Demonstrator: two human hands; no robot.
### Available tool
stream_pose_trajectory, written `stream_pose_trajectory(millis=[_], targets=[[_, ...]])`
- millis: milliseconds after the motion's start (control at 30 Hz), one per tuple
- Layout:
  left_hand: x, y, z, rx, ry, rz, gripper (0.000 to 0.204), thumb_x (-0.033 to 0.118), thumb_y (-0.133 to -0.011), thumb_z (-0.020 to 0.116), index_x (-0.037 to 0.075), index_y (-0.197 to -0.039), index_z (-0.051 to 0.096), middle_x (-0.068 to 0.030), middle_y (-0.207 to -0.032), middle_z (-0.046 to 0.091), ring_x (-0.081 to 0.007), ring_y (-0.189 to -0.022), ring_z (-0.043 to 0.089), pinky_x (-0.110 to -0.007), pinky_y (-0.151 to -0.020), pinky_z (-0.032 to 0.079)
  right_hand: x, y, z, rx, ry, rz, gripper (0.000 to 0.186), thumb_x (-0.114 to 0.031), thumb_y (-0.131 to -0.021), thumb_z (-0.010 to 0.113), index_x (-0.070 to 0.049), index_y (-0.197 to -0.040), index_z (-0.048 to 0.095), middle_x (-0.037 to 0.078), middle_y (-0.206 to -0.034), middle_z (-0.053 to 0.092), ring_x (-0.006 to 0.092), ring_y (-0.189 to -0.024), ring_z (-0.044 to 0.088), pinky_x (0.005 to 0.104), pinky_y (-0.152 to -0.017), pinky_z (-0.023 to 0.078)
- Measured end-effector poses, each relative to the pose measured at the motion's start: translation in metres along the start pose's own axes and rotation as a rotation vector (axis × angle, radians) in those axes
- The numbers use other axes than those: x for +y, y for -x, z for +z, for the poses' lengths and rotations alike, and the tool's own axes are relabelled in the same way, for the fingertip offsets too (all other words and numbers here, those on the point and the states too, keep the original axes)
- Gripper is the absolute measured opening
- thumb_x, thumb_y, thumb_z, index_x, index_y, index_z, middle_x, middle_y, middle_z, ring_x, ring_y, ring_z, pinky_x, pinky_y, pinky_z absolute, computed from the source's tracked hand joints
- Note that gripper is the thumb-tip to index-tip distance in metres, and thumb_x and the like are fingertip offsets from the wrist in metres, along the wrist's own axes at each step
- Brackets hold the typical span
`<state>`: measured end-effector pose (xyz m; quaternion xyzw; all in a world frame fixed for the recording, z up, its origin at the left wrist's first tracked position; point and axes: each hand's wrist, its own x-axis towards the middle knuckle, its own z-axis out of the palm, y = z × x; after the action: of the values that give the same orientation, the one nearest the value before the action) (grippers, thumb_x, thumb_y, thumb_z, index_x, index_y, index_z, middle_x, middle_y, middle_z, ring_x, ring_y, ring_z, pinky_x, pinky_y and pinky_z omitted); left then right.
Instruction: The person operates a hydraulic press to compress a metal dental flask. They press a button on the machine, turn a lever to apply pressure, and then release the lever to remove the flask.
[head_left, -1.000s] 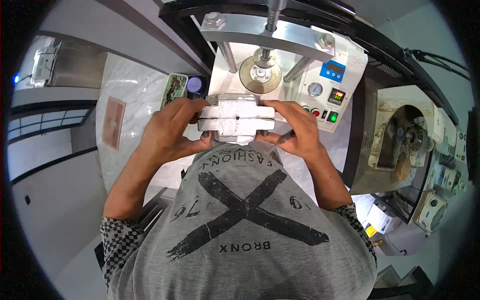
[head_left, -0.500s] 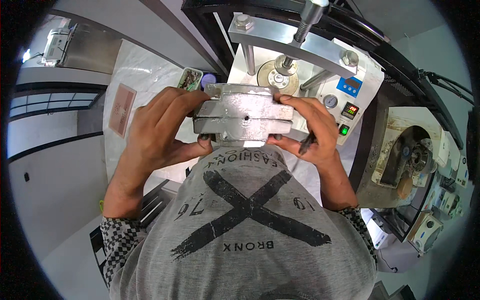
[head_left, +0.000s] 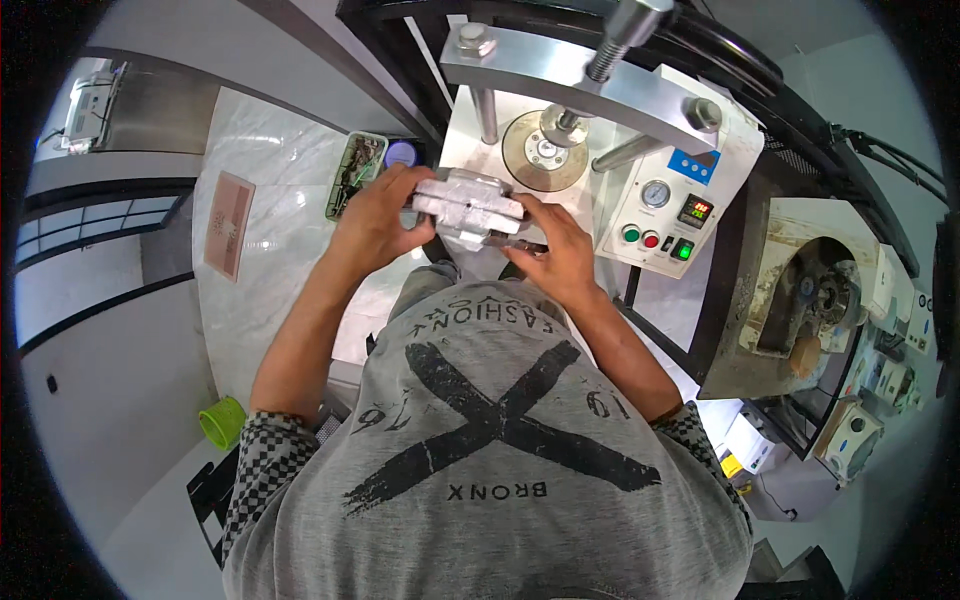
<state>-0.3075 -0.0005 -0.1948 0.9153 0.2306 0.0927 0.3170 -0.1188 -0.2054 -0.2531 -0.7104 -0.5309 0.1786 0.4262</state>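
Note:
A silvery two-part metal mould [head_left: 468, 208] is held up in front of my chest, tilted a little, with a seam running between its halves. My left hand [head_left: 373, 222] is closed on its left end, fingers on top and thumb below. On the other end, my right hand [head_left: 562, 252] grips it with the thumb underneath. A thin dark piece [head_left: 525, 244] shows beside the right thumb; I cannot make out what it is. Just beyond the mould stands a white screw press [head_left: 625, 205] with a round plate [head_left: 545, 168] under its screw.
A green basket of small tools [head_left: 357, 172] and a purple round container [head_left: 400, 153] stand left of the press. Further left on the marbled surface lies a pinkish flat panel [head_left: 230, 224]. A dusty machine with a round opening [head_left: 805, 300] is at the right; a green bin [head_left: 222, 422] sits lower left.
Both hands have carried the mould away from my chest, toward the press and slightly left. It has turned and tilted. More of the press's button panel now shows.

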Motion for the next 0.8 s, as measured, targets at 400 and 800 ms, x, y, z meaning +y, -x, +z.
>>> stream_pose_trajectory(millis=[400,800], targets=[[-0.048,-0.033,0.017,0.002,0.161,0.102,0.056,0.016,-0.078,0.077,0.007,-0.129,0.057,-0.0167,-0.117,0.057,-0.0393,-0.106,0.063,-0.044,-0.086,0.055,-0.005,-0.02,0.028,0.159,0.07,0.319,0.066,-0.02,-0.079,0.089,-0.008,-0.138,0.06,0.017,-0.12,0.069,0.0273,-0.107,0.067,0.0368,-0.092,0.056],[-0.404,0.105,0.123,0.48,0.401,-0.863,0.037,0.022,-0.08,0.079,-0.001,-0.107,0.068,-0.0187,-0.097,0.073,-0.0309,-0.092,0.071,-0.04,-0.079,0.055,-0.045,-0.019,0.037,0.131,0.413,0.446,0.066,-0.005,-0.084,0.083,-0.003,-0.143,0.054,0.012,-0.123,0.068,0.0193,-0.103,0.064,0.0335,-0.088,0.052]])
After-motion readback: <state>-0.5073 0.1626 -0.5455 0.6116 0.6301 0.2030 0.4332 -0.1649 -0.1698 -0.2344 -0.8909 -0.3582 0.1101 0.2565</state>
